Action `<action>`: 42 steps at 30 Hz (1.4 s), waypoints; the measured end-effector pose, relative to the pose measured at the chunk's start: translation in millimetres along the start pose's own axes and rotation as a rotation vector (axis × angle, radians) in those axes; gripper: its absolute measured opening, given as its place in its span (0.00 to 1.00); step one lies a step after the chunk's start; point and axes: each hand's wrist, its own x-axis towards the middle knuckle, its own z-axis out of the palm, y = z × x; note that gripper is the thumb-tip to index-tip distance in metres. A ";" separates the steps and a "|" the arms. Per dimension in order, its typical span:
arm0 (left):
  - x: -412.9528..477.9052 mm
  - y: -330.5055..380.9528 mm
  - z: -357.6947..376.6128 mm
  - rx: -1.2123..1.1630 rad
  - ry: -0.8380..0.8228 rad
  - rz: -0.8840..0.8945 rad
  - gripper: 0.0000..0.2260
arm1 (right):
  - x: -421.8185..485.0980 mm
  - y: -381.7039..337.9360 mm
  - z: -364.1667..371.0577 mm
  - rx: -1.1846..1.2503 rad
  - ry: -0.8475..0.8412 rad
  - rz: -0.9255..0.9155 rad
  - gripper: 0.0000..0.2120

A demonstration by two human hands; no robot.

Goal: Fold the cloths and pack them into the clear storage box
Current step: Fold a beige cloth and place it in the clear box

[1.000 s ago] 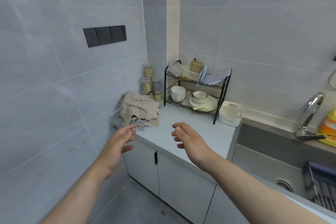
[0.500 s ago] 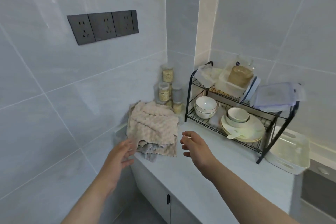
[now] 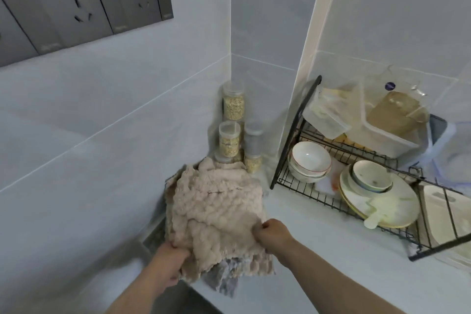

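Both hands are on the beige cloth (image 3: 216, 211), which lies crumpled in a heap at the left end of the desk (image 3: 331, 275), up against the wall (image 3: 102, 135). The left hand (image 3: 168, 266) grips the heap's near left edge, fingers curled into the fabric. The right hand (image 3: 271, 234) pinches the near right edge, fingers curled tight with the knuckles up. The 2 hands sit apart, with a stretch of cloth between them.

A grey cloth (image 3: 224, 278) lies under the beige one. Its ragged corner pokes out at the near side and hangs just over the desk's front edge. What the heap rests on at its far left is hidden by the fabric.

Behind the cloths, in the corner, clear jars (image 3: 233, 104) of pale grain stand stacked. To the right stands a black wire rack (image 3: 293, 140) with 2 shelves. Its lower shelf carries stacked white bowls (image 3: 309, 160) and a pile of plates (image 3: 382, 201) with a small bowl on top. Its upper shelf holds a clear tub (image 3: 390, 135) with a bag of something brown inside. Dark sockets (image 3: 76, 7) are set in the wall at top left.
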 end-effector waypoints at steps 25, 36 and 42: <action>-145.4 170.5 40.3 -0.566 -0.220 0.587 0.12 | -139.9 -9.1 -182.9 0.958 0.281 -0.263 0.06; -194.6 159.9 202.1 -0.316 -0.450 0.395 0.07 | -208.7 124.5 -264.0 1.033 0.522 -0.133 0.06; -171.9 123.5 237.3 -0.115 -0.490 0.397 0.10 | -210.3 180.8 -265.7 1.003 0.545 -0.118 0.05</action>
